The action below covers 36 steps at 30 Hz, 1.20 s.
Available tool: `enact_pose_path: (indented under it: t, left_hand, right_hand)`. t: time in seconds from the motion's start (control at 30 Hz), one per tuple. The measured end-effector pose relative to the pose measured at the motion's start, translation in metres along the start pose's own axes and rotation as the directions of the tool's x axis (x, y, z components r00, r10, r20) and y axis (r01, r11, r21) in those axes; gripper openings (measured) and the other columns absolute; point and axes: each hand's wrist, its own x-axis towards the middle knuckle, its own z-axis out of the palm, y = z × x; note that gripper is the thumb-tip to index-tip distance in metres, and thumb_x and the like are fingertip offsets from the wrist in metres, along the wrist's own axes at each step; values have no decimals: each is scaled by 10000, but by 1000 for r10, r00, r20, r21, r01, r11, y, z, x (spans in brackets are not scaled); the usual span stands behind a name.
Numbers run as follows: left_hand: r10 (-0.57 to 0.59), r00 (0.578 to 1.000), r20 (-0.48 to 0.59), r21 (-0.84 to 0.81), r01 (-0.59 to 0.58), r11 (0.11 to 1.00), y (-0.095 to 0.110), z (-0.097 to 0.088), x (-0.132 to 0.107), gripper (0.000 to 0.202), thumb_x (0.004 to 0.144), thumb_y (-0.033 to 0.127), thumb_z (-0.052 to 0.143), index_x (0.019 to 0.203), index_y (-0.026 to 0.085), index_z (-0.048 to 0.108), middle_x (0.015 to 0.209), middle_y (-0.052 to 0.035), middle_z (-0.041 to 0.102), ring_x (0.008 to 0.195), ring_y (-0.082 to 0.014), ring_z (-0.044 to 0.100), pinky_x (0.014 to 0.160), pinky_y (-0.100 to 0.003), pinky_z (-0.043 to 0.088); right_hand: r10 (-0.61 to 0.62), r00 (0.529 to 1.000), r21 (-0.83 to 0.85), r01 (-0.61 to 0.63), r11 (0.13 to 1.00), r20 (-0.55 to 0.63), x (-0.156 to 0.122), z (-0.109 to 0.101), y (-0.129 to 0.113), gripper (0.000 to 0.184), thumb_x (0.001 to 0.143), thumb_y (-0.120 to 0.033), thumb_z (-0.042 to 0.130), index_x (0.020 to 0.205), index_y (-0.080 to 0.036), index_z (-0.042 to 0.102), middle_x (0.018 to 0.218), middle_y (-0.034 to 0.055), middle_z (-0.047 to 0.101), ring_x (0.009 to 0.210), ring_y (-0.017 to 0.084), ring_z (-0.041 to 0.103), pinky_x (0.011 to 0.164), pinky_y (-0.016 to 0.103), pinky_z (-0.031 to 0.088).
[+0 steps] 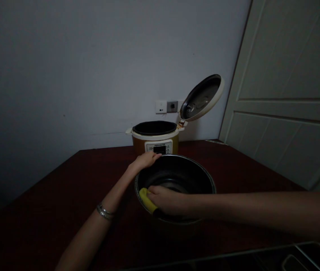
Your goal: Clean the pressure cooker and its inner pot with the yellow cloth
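A dark, round inner pot (pixel 182 169) is tilted toward me in front of the rice cooker (pixel 137 143). My left hand (pixel 145 159) is closed on the pot's far left rim, its thumb side along the edge. Inside the pot, my right hand (pixel 167 199) presses a yellow cloth (pixel 148 201) against the near left wall and rim. The fingers of the right hand are partly hidden behind the cloth. Behind the pot, the cooker's lid (pixel 203 98) stands raised to the right.
The dark red table (pixel 64 188) reaches back to the wall. Wall sockets (pixel 166 107) sit behind the cooker. A pale panelled door (pixel 284 94) rises on the right. Along the near right edge lies a dark, glossy flat thing (pixel 261 259) with a metal edge.
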Motion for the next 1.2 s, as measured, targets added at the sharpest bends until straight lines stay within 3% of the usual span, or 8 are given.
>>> enact_pose_path:
  t: [0.27,0.4,0.47,0.57,0.63,0.73,1.0,1.2]
  left_hand:
    - [65,998,4,-99,-64,993,-2,-1,0,494,898,496,350,761,139,664,737,-66,652,685,-177,564,596,-260,382]
    - [122,993,1,-154,-120,981,-2,0,-2,485,900,470,357,676,138,630,660,-39,615,618,-151,517,572,-251,366]
    - [139,990,-8,-151,-139,979,-2,1,-2,493,901,476,355,680,136,634,668,-43,623,615,-151,518,576,-253,370]
    - [171,985,-28,-110,-173,979,-2,2,-3,497,909,464,345,712,130,656,700,-63,649,634,-163,539,595,-260,382]
    - [178,984,-34,-71,-180,981,-1,3,-3,507,914,456,334,733,122,670,709,-76,659,650,-173,554,610,-264,389]
    - [168,985,-50,-27,-169,985,0,4,-2,508,919,444,325,800,110,689,759,-100,684,692,-189,581,641,-272,403]
    - [128,990,-61,-14,-129,992,-2,7,1,503,924,436,333,857,101,702,875,-144,712,756,-208,622,690,-289,427]
    - [159,985,-67,-23,-161,987,-1,6,0,515,927,433,325,910,86,706,938,-162,712,798,-225,634,731,-297,437]
  right_hand:
    - [53,926,-222,34,974,374,-36,-41,-12,265,849,-91,430,850,-146,689,733,30,676,574,126,552,563,236,435]
    - [251,768,-363,-26,931,589,-51,-76,2,213,807,-88,520,842,-148,721,716,11,672,564,117,547,498,207,398]
    - [421,721,-567,-48,822,550,-50,-88,13,209,753,-110,601,923,-134,721,778,42,688,612,144,581,486,214,386]
    - [457,820,-814,19,580,345,-36,-92,36,270,682,-159,699,948,-114,712,823,94,705,639,179,621,486,236,386]
    - [308,904,-880,133,456,297,-21,-88,52,199,718,-203,698,898,-121,715,818,108,711,680,197,639,539,263,415]
    - [96,937,-889,283,360,337,6,-74,69,96,788,-136,625,830,-133,711,851,111,712,875,237,628,710,329,440]
    - [-259,846,-804,526,275,465,51,-46,69,200,905,-147,485,856,-202,670,1089,36,659,1127,186,465,960,355,335]
    - [-79,962,-891,272,363,261,19,-67,81,170,833,-79,533,823,-151,686,994,111,682,1094,265,504,941,455,342]
